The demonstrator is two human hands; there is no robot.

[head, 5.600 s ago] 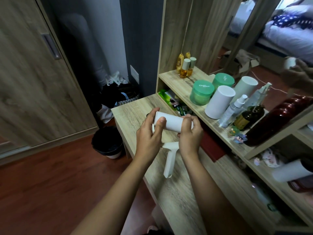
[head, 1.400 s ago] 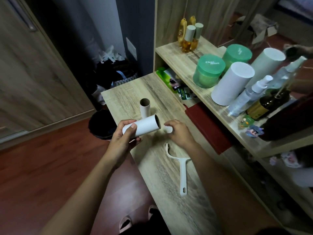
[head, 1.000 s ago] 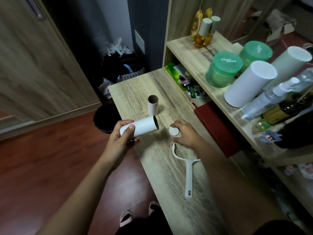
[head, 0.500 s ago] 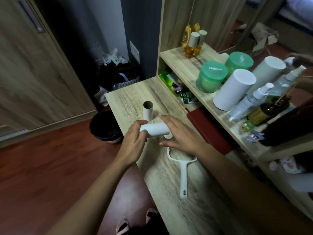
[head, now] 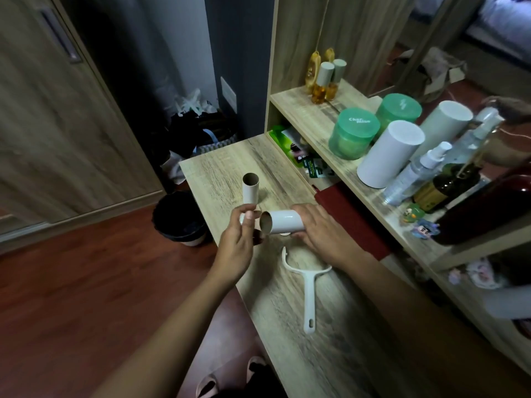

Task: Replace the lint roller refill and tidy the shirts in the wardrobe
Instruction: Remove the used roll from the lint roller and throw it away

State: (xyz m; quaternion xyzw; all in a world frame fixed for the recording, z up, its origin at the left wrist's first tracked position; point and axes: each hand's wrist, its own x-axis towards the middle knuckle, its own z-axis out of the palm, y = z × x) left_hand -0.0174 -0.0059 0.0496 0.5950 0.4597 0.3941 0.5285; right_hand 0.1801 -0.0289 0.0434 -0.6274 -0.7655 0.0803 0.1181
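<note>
Now right hand [head: 321,237] gripping refill roll [head: 283,222]; left hand [head: 238,242] beside it

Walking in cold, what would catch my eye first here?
Two bare hands meeting over a wooden table: the right hand holds a white refill roll, its hollow end facing the left hand. Behind them an empty cardboard core stands upright, and the white roller handle lies flat nearer the person.
</note>
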